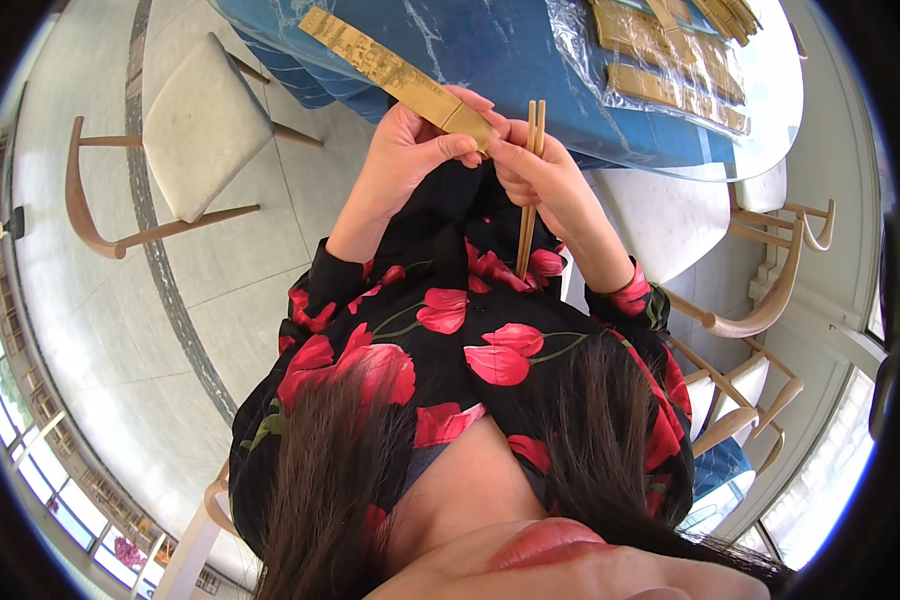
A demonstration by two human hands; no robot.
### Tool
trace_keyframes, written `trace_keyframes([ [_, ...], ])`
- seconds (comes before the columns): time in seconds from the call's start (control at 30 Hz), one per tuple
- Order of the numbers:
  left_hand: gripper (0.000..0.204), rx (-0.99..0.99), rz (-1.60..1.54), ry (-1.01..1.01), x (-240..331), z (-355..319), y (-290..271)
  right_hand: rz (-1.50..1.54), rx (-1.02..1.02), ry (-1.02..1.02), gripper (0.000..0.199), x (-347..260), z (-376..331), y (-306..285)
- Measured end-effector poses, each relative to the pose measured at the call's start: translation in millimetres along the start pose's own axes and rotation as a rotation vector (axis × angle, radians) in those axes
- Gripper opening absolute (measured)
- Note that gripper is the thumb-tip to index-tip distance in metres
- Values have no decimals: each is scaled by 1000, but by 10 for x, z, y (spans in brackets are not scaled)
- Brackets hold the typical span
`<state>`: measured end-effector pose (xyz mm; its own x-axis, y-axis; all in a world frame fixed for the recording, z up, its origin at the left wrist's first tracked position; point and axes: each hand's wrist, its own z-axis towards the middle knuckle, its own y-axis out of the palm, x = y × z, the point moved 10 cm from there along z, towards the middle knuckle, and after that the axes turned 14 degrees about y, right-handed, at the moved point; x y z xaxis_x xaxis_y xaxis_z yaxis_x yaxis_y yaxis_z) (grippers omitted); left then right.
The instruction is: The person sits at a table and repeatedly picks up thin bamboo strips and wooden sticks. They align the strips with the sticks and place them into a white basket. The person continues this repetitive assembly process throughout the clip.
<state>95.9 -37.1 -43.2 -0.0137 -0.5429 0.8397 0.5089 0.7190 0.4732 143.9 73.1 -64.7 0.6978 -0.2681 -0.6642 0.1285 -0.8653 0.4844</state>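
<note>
My left hand (402, 150) is closed around the lower end of a long, flat gold-brown paper chopstick sleeve (390, 72) with a dark printed picture. The sleeve slants up and to the left, over the table edge. My right hand (548, 178) grips a pair of wooden chopsticks (527, 240), which stand almost upright in the picture, beside the sleeve. The thumb and fingertips of that hand also pinch the sleeve's near end, close to my left thumb. Both hands meet in front of my chest, just short of the table.
A blue marbled table (450, 45) with a glass top curves ahead of me. On its right side, a clear plastic bag (735, 122) holds several similar sleeves, near a chopstick bundle (727, 18). Chairs stand at left (205, 130) and right (670, 215).
</note>
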Motion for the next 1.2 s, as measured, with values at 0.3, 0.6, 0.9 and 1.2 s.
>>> trace_keyframes([
  [0.3,36,-25,83,37,178,88,-122,-35,-139,-32,36,106,-184,197],
  [0.6,32,-235,190,28,230,141,0,-91,-203,64,32,125,-109,276],
  [0.9,33,-199,215,-55,145,90,-44,-144,-205,-49,23,68,-26,351],
  [1.2,24,-58,247,-135,59,-21,-111,39,-78,-171,44,90,54,399],
])
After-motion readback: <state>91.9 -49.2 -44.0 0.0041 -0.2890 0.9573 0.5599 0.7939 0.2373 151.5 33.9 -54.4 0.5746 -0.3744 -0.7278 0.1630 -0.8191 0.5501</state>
